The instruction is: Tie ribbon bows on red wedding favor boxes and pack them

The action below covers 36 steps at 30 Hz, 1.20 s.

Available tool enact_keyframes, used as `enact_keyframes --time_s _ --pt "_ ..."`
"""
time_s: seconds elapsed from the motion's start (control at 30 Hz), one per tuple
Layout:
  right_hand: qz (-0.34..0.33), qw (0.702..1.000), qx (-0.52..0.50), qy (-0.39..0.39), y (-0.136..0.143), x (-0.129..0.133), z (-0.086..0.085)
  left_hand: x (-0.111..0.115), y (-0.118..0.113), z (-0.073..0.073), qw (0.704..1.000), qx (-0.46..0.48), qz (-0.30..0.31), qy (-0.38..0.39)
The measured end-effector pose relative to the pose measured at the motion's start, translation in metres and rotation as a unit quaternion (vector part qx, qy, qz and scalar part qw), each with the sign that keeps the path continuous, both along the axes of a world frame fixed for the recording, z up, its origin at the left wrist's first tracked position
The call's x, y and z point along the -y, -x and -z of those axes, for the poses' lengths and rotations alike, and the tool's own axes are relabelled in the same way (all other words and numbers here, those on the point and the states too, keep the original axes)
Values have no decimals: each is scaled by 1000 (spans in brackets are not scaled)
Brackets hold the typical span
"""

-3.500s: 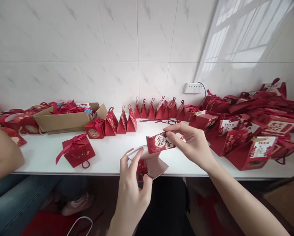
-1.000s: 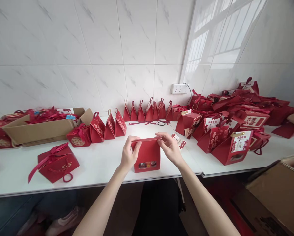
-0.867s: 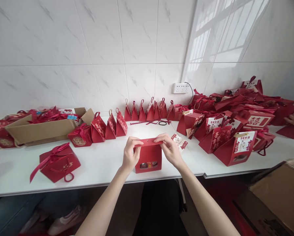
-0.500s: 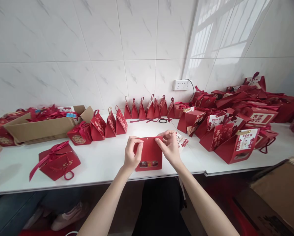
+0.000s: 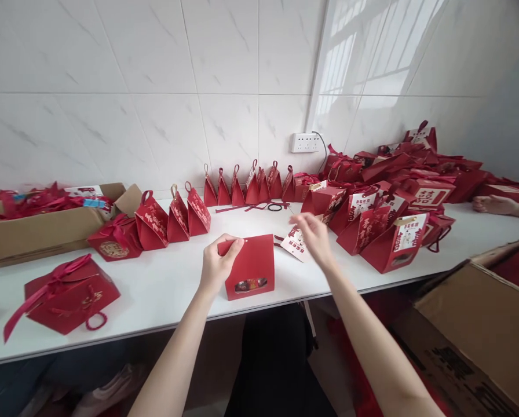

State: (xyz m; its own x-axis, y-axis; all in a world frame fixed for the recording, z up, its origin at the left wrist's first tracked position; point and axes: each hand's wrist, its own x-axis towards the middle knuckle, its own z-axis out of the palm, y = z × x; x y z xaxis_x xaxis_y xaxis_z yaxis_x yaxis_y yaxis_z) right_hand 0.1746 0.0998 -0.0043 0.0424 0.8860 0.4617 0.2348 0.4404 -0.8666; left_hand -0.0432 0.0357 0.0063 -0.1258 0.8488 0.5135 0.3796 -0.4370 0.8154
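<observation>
My left hand (image 5: 219, 263) grips the upper left corner of a red gift box (image 5: 249, 260), thumb on its front face. The box stands on the table near its front edge; a small window low on its front shows colourful wrapped contents. A small hole sits near its top edge. My right hand (image 5: 314, 234) is off the box, raised over a white printed tag (image 5: 295, 243), its fingers loosely bent with nothing visible in them. Part of the tag is hidden by that hand. A dark red ribbon loop (image 5: 279, 238) shows beside the tag.
Finished-looking red boxes (image 5: 251, 188) line the wall, with loose ribbons (image 5: 253, 207) before them. A cardboard carton (image 5: 46, 231) and a bowed box (image 5: 72, 292) are left. Heaped boxes (image 5: 416, 168), another person's hand (image 5: 488, 204) and a large carton (image 5: 472, 307) are right.
My right hand has let go of the box's top and moved right, over the tag. The left hand keeps its hold. The view has turned right, bringing another person's hand into sight.
</observation>
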Motion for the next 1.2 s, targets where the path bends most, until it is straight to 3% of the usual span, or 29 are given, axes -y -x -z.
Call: enact_keyframes --time_s 0.03,0.1,0.23,0.33,0.5,0.63,0.7,0.87,1.0,1.2 --pt "68 997 3 27 -14 -9 3 0 -1 1 1000 -3 -3 -5" --pt "109 992 7 69 -38 -23 14 0 -1 2 1000 -8 -4 -11" --pt "77 987 -4 139 -66 -26 37 -2 0 2 1000 -12 -5 -17" --pt "47 985 -58 157 -74 -14 39 -3 0 2 1000 -12 -9 -19" --pt "-18 968 -203 146 -59 11 13 -2 -1 4 1000 -3 -8 -14" --pt "-82 917 -376 107 -17 28 -14 -1 -2 5 1000 9 -2 -10" --pt "-83 915 -391 58 8 34 -27 0 -3 4 1000 14 0 -8" --pt "-120 946 -299 -26 58 37 -47 1 -4 4 1000 21 0 -1" --pt "-108 975 -174 -92 80 39 -46 1 -4 4 999 39 9 7" --pt "52 985 -24 -163 75 58 -33 0 -4 5 999 48 15 5"
